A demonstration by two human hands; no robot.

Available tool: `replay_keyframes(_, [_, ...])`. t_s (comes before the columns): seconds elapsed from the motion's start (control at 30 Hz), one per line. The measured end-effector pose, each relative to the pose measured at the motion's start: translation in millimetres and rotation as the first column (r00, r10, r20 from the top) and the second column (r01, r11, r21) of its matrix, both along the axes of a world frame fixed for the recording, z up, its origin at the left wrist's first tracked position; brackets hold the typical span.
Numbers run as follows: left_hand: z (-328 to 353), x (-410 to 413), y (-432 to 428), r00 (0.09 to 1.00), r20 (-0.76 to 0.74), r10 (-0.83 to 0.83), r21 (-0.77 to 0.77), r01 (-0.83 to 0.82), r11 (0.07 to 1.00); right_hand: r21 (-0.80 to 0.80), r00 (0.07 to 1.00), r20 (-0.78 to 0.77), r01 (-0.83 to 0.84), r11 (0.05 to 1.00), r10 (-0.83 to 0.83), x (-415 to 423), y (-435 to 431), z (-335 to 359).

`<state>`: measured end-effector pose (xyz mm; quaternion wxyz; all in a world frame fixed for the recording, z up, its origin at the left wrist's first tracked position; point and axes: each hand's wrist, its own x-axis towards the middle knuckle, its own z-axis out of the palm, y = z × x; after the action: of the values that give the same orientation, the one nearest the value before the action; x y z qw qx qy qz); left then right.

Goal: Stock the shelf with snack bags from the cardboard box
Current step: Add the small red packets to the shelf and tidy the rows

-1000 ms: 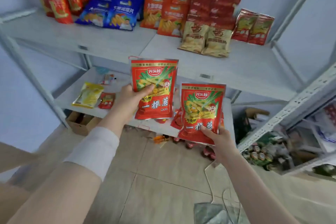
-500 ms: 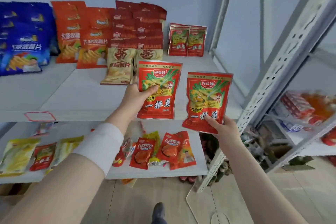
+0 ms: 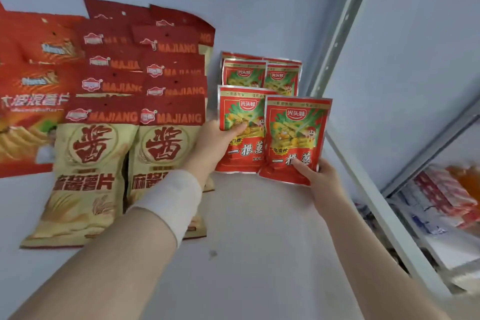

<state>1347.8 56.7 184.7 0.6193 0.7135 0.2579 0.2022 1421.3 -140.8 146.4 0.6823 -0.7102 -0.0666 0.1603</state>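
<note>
My left hand (image 3: pixel 211 141) grips a small red snack bag (image 3: pixel 242 148) by its left edge, thumb across the front. My right hand (image 3: pixel 318 173) pinches a second, matching red snack bag (image 3: pixel 294 138) at its lower right corner. Both bags stand side by side on the white shelf (image 3: pixel 259 228), the right one overlapping the left. Just behind them, two more of the same red bags (image 3: pixel 259 75) lean on the back wall. The cardboard box is out of view.
Rows of tan and red MAJIANG chip bags (image 3: pixel 109 117) fill the shelf left of my hands, with orange chip bags (image 3: pixel 31 80) further left. A grey perforated shelf post (image 3: pixel 337 26) rises at the right, beyond it another rack with packaged goods (image 3: pixel 441 200).
Both hands carried the two red bags up and forward onto the top shelf, bringing them together in front of the two stocked ones. The view moved in close to the shelf.
</note>
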Motion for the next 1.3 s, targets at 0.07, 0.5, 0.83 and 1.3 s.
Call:
replay_keyframes(0.07, [-4.0,28.0,9.5,1.0,-0.009,0.014,0.004,-0.014,1.0,-0.015,1.0,0.022,-0.005,1.0,0.005,26.4,14.8,-0.9])
replay_keyframes(0.5, [-6.4,116.7,52.7,0.979,-0.146,0.141,-0.003,-0.143,0.99,-0.276,0.971,0.219,0.159,0.948,-0.099,95.5,76.6,-2.0])
replay_keyframes(0.83, [-10.5,123.0,44.2,0.894,-0.096,0.437,0.375,-0.374,0.848,-0.49,0.903,0.41,0.336,0.804,-0.127,98.0,86.0,-6.6])
replay_keyframes(1.3, [73.8,-9.9,21.7,0.944,-0.25,0.216,0.968,0.238,0.079,-0.788,0.658,0.57,0.267,0.555,0.493,-3.3,72.4,73.5])
